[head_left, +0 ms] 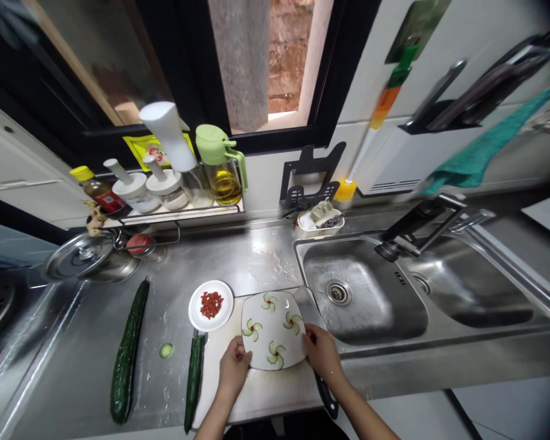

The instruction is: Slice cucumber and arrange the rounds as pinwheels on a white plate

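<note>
Steel counter (pixel 165 391): wet and grey, it gives us open room behind the board and a strip at our left, between the whole cucumber (pixel 129 354) and the cut cucumber (pixel 194 388), where a slice (pixel 166 350) lies.
Board (pixel 242 406): pale, reaching close to the counter's front edge; the cut cucumber lies along its left edge.
Sink (pixel 366 293): its rim comes just beside the plate's right side and our right hand, so that side is tight for us.
Handle (pixel 329 400): black, jutting towards us by the board's right edge, just below our right hand.
Saucer (pixel 195 305): white, at the board's far left corner, near the plate, with red bits (pixel 211 304) heaped in the middle.
Plate (pixel 272 330): over the board, between our hands; we cannot tell whether it rests there or is raised a little. White and glossy, square with rounded corners and a thin dark rim.
Pinwheels (pixel 275 354): four on the plate, far, near, left and right, of curved pale green slivers, each red at its centre.
Left hand (pixel 234 366): gripping the plate's near left edge, thumb on top.
Right hand (pixel 323 354): gripping its right edge, fingers curled.
</note>
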